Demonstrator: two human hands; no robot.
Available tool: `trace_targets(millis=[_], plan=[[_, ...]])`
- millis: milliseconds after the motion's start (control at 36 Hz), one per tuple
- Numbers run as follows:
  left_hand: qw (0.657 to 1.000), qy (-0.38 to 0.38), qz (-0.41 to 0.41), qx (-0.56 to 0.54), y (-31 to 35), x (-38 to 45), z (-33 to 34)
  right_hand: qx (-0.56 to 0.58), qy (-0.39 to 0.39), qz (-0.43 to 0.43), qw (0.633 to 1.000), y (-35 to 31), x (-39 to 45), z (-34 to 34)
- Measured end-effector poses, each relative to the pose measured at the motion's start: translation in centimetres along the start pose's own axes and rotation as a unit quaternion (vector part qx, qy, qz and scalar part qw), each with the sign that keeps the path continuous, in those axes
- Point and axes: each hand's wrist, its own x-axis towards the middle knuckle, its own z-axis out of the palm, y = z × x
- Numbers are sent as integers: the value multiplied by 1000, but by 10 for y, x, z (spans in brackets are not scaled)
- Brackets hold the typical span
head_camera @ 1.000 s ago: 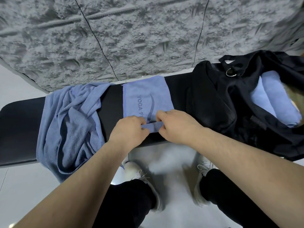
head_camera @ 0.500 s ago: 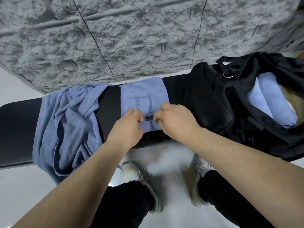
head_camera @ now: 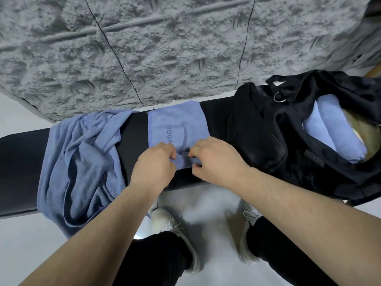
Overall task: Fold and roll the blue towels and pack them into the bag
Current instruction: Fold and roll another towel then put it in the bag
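1. Since the earlier frame we see the roll carried farther up the folded towel, now covering the lettering after "YOGA".
2. A crumpled towel drapes over the bench's front edge.
3. Our left hand and right hand pinch the rolled end mid-bench.
4. Rolled towels sit inside the bag at the right end.

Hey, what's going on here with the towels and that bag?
A person is rolling a folded blue towel on a black bench. The left hand and right hand both pinch its near edge, where a small roll has started. A crumpled blue towel lies to the left, not yet folded. To the right, an open black bag already holds rolled blue towels.
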Motion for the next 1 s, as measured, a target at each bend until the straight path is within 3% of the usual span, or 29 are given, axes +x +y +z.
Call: trace_targets(millis=[306, 472, 1000], plan=[[998, 5, 47, 46, 3, -5, 0, -48, 42, -13, 998, 7, 3, 13], [998, 20, 38, 40, 3, -2, 2, -52, 0, -7, 999, 4, 5, 4], [998, -15, 44, 44, 3, -3, 2, 90, -91, 53, 990, 3, -4, -6]])
